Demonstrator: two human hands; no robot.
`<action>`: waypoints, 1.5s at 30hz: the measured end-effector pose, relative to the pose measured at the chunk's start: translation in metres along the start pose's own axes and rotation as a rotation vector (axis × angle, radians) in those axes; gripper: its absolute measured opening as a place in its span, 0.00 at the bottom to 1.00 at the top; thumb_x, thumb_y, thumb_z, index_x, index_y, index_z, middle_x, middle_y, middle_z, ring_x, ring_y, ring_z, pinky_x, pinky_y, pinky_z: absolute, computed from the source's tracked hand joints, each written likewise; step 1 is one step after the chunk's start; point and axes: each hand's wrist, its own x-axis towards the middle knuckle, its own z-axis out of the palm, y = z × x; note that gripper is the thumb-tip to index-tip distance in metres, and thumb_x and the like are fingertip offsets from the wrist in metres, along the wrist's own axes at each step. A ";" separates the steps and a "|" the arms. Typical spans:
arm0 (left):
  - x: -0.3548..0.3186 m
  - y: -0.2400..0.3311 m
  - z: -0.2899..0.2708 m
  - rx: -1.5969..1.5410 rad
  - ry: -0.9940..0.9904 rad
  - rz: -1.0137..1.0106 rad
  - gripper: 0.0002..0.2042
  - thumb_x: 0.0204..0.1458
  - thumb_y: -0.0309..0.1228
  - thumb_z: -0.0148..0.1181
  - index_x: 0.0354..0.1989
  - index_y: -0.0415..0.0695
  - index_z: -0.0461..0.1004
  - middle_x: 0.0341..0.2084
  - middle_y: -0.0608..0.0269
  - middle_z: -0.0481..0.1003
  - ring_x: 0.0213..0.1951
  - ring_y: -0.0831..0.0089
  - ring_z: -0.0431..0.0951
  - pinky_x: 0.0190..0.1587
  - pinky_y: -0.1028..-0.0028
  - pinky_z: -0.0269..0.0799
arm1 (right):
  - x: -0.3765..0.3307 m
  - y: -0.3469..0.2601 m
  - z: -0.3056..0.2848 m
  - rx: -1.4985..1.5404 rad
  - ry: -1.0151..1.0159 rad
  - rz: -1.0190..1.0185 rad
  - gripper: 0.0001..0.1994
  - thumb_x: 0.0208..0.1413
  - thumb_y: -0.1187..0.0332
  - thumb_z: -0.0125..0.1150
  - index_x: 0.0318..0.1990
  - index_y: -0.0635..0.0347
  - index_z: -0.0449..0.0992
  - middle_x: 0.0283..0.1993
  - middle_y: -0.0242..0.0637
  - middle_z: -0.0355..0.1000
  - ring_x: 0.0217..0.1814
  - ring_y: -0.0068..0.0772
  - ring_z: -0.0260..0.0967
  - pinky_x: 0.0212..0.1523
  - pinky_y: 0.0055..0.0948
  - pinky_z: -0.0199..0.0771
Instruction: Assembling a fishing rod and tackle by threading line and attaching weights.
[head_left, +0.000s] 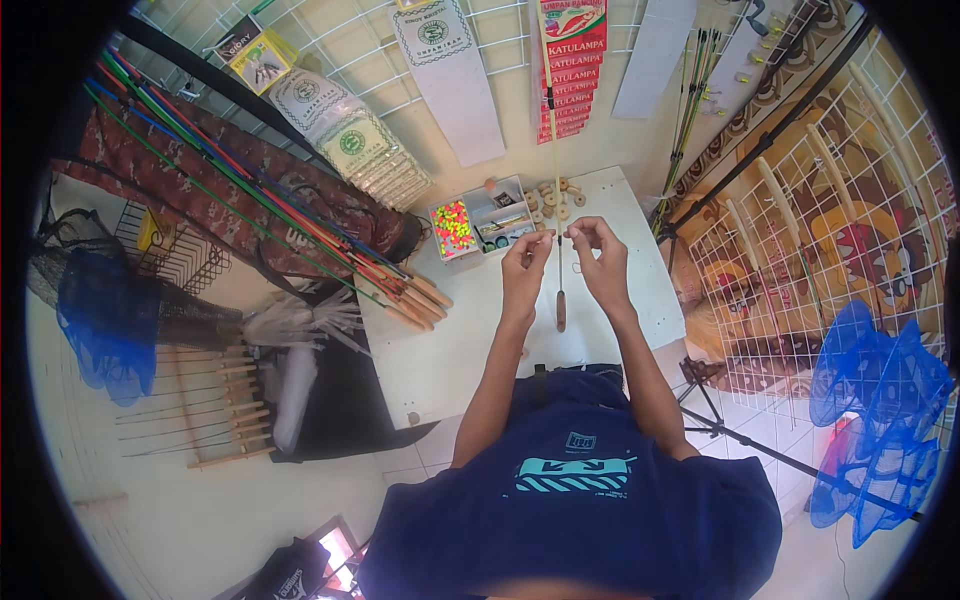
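A thin fishing rod (561, 270) with a brown wooden handle (561, 312) lies lengthwise over the white table (460, 345), its shaft running away from me. On its left side my left hand (526, 272) is closed in a pinch, fingertips close to the shaft. My right hand (602, 268) pinches opposite it, just right of the shaft. What the fingertips hold is too fine to make out. A thin dark loop hangs by my right fingers. Beyond my left hand stands a compartment box (462, 256) with bright pink and yellow beads (453, 224). Wooden spools (562, 212) sit beyond the fingertips.
Several coloured rods (300, 235) with wooden handles reach over the table's left edge. A camouflage bag (230, 190) is behind them. Packets (570, 75) hang on the wall grid. Blue nets (880, 400) hang at right, near a black tripod (715, 425).
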 end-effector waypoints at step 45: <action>0.056 0.114 0.013 -0.096 -0.182 0.441 0.08 0.56 0.29 0.64 0.39 0.38 0.77 0.30 0.67 0.77 0.32 0.82 0.74 0.39 0.79 0.71 | 0.072 -0.082 -0.001 0.238 -0.072 -0.191 0.10 0.61 0.69 0.58 0.47 0.63 0.76 0.40 0.34 0.78 0.41 0.20 0.73 0.44 0.24 0.70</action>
